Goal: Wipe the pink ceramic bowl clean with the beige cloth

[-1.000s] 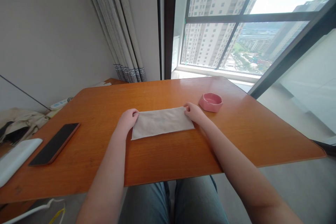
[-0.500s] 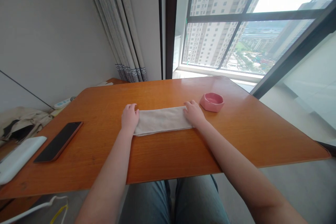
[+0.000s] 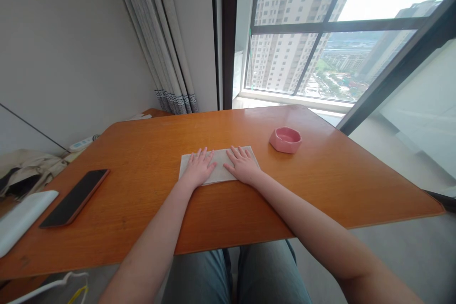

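Note:
A folded light-grey cloth (image 3: 220, 157) lies flat as a long strip on the wooden table (image 3: 149, 209) in front of me. My left hand (image 3: 198, 168) rests palm down on its left half, fingers spread. On the right half lies my right hand (image 3: 242, 165), also flat with the fingers apart. Both hands press on the cloth without gripping it, and they cover much of it. Between them a short stretch of the cloth shows.
A pink faceted bowl (image 3: 285, 140) stands beyond my right hand. To the left lie a black phone (image 3: 75, 198) and a white flat object (image 3: 26, 218). Past the table's left edge is a beige cloth bundle (image 3: 32, 166). A window (image 3: 292, 64) is behind the table.
Both hands have moved inward from the ends of the cloth onto its top. Their fingers, curled at the ends before, are now spread flat.

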Tool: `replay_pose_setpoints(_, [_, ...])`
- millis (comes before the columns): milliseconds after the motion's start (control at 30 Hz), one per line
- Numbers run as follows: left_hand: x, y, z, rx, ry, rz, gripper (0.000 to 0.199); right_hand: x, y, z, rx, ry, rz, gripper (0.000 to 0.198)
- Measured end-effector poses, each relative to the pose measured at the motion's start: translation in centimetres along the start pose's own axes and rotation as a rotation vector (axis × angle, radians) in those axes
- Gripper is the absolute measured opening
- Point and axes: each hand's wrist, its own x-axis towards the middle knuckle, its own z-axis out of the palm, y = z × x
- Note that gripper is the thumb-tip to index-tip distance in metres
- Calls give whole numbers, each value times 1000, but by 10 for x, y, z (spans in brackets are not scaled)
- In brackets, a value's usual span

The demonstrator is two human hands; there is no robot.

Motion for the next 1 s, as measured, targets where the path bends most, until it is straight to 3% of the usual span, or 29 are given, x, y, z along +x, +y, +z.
replay_pose_setpoints(167, [0,-29,-13,7,87,-379,62,3,5,0,-2,11,131,74])
replay_pose_setpoints(267, [-4,-38,-24,13,188,-493,57,5,10,1,1,23,178,74])
replay_pose_setpoints(400, [-7,-36,-31,28,146,-514,43,7,14,1,3,46,188,73])
replay_pose_setpoints(533, [-4,-24,-30,-72,70,-435,38,7,13,2,-1,61,197,72])
replay_pose_setpoints(733, [-4,-21,-30,-387,67,-398,63,7,12,-2,40,102,191,65])
replay_pose_setpoints(867, [-9,-39,-38,-267,193,-440,66,6,15,-12,149,98,62,61])
replay_pose_setpoints(1000, [-13,-46,-49,-261,347,-523,67,4,21,-16,141,81,66,63])
